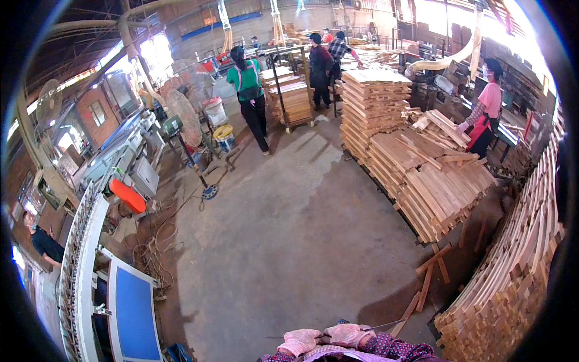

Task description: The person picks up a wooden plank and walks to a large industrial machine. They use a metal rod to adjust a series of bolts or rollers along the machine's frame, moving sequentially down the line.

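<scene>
My left hand [300,342], in a pale pink knit glove, is at the bottom edge, close in front of my body. My right hand [345,335] is right beside it in a matching glove. The fingers of both hands are curled. A thin dark strand [384,325] sticks out past my right hand, and a similar thin end shows left of my left hand. Whether it is a cord or a thin rod I cannot make out. Dark patterned sleeves [398,347] cover my forearms, and a light checked cloth [347,353] lies below the hands.
Stacked wooden boards [434,181] stand right, with a curved pile of timber [500,308] nearer. Loose strips [425,283] lie on the concrete floor [265,241]. Left are a machine with a blue panel [134,304], fans, cables and buckets. One person walks by a loaded trolley [292,99]; others work around.
</scene>
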### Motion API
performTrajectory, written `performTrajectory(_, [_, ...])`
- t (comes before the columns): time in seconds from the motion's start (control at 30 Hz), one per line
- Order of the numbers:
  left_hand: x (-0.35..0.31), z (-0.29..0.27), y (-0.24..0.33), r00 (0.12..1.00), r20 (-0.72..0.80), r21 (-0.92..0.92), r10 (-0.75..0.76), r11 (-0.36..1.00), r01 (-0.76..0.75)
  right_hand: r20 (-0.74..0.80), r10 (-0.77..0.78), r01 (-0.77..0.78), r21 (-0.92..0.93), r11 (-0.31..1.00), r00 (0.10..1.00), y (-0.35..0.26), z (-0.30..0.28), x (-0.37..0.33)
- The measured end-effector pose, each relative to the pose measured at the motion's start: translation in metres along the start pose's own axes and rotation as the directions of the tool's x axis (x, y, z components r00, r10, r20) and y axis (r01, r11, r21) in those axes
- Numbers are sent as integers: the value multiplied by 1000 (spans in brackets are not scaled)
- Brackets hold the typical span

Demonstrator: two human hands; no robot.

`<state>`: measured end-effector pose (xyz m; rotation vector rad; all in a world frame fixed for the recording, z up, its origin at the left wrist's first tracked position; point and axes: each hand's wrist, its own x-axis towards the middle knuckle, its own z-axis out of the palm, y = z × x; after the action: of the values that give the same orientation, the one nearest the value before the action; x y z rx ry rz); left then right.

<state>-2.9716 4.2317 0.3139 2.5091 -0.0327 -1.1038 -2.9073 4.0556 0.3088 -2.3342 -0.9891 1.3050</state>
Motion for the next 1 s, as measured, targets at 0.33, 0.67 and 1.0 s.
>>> performTrajectory(0.33, [-2,-4,1,1000,-8,-17,12,1000,-12,-13,-6,6,14,1000,1000,10,10,12])
performTrajectory(0.67, [-6,-14,8,999,36,2,-19,1000,19,-13,-29,29,2,1000,999,10,7,9])
performTrajectory(1.0, [-4,-7,5,1000,-12,6,21,1000,-21,18,-41,41,33,999,999,4,-1,1])
